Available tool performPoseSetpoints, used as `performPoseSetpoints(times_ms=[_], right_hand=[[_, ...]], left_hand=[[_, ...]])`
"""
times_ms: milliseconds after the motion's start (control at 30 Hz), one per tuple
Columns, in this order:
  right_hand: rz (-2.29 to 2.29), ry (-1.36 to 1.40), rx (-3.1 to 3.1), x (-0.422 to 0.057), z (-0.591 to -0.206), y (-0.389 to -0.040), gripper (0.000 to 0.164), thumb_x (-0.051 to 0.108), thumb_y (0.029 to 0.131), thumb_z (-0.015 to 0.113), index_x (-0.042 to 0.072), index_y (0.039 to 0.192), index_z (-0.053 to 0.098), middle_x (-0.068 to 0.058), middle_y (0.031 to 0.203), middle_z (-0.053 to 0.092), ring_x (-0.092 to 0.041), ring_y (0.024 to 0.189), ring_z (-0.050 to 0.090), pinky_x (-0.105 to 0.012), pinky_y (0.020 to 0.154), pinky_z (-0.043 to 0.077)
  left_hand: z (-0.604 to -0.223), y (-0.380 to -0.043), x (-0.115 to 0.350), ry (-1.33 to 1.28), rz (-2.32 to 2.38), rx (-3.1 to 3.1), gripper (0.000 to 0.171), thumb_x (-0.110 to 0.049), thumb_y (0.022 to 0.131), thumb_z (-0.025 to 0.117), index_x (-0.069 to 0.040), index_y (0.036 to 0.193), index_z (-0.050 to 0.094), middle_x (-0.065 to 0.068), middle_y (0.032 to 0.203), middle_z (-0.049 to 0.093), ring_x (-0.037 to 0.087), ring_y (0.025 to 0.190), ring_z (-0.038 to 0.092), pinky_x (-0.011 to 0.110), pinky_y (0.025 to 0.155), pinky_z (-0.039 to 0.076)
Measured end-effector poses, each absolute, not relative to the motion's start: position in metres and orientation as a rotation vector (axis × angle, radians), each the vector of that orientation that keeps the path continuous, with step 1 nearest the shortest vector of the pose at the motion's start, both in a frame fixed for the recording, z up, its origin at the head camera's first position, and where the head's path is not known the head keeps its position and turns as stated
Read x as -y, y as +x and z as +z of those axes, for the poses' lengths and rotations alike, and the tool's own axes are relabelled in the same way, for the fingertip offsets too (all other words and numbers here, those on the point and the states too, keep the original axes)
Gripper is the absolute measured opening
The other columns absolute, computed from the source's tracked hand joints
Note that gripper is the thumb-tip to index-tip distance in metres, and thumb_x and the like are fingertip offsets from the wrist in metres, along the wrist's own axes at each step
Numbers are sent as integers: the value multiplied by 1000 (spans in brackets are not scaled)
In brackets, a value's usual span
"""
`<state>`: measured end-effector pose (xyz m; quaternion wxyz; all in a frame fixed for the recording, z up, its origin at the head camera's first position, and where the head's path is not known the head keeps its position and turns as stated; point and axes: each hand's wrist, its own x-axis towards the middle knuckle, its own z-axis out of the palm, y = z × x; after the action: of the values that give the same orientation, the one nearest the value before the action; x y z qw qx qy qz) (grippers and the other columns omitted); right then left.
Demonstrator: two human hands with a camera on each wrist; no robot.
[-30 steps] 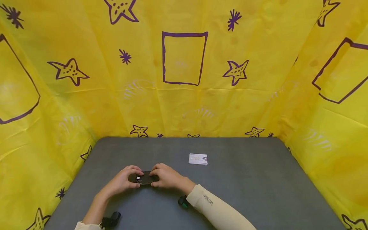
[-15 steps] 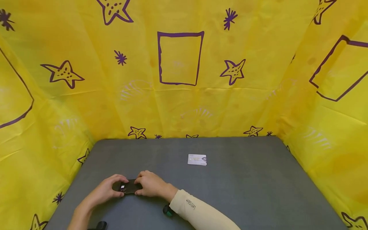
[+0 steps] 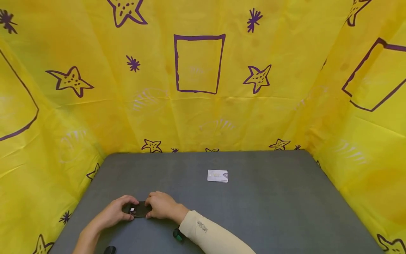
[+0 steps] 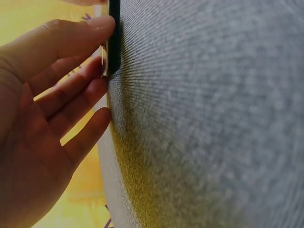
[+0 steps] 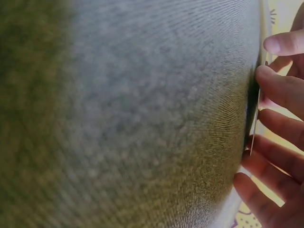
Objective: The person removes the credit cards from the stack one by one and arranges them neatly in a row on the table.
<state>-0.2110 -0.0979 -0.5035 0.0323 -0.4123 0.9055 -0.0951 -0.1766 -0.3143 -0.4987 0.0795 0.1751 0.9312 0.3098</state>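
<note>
A black card [image 3: 139, 210] marked "VIP", with a small pale chip, lies flat at the table's left front in the head view. My left hand [image 3: 115, 211] pinches its left end, thumb on the near edge and fingers on the far edge. On the right end, my right hand [image 3: 163, 206] grips it the same way. Seen edge-on in the left wrist view, the card [image 4: 114, 38] looks like a dark strip close against the table, with a thin pale edge beside it. A thin pale edge also shows along the fingertips [image 5: 266, 71] in the right wrist view.
White cards [image 3: 217, 175] printed "VIP", slightly offset in a small stack, lie farther back near the table's middle. The grey table [image 3: 269, 204] is enclosed by a yellow curtain [image 3: 120, 120] with purple drawings at the back and sides.
Both hands have slid left and toward me with the black card held between them. The head view has shifted slightly. The white cards stay where they were on the table.
</note>
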Motion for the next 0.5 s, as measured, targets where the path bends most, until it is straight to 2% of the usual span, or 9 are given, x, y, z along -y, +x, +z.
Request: performPoseSetpoints(times_ms=[233, 500], right_hand=[[-160, -1276, -2862, 102, -504, -207, 33, 46, 79, 77, 30, 107, 73, 13, 97, 61, -3, 83, 55, -16, 71, 44], [-50, -1290, -2868, 103, -506, -203, 29, 42, 82, 75, 32, 109, 73, 13, 101, 62, -4, 86, 57, -16, 74, 47]], left_hand=[[-502, -178, 309, 512, 858, -2841, 42, -14, 65, 85, -14, 102, 66, 4, 110, 65, 16, 99, 58, 27, 79, 46], [-502, -176, 304, 547, 767, -2916, 42, -10, 61, 86, -14, 98, 67, 0, 105, 65, 19, 97, 60, 30, 80, 47]])
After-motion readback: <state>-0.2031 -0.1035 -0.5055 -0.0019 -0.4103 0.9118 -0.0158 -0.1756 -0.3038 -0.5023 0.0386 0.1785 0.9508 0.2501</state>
